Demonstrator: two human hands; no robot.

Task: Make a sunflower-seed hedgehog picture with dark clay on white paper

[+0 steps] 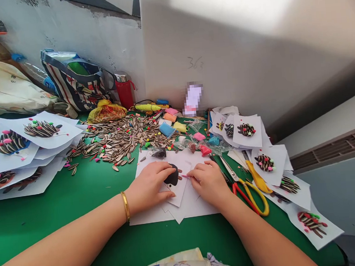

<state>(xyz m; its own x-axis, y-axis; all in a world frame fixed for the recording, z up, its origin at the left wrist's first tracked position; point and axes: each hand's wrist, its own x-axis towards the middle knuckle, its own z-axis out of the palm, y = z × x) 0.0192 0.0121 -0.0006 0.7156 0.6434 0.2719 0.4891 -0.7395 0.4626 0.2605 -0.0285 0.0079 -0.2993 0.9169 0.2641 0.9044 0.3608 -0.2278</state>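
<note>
My left hand (152, 185) lies on a small white paper card (180, 197), fingers flat and thumb apart, beside a flattened black clay shape (172, 177). Short brown pieces stick out from the shape's right side, and a small white dot with dark centre shows at its lower end. Closed in a pinch, my right hand (208, 183) holds a thin pink piece (185, 176) whose tip points at the black shape; its kind is not clear. Larger white paper sheets (141, 215) lie under the card. Just behind is a packet of black clay (159, 153).
Sunflower seeds (118, 138) are heaped behind, next to coloured clay packets (167, 129). Yellow-handled scissors (247, 189) and a yellow utility knife (257, 177) lie right. Stacks of seed-hedgehog cards (43, 128) flank both sides. A red bottle (124, 92) and striped bag (73, 84) stand by the wall.
</note>
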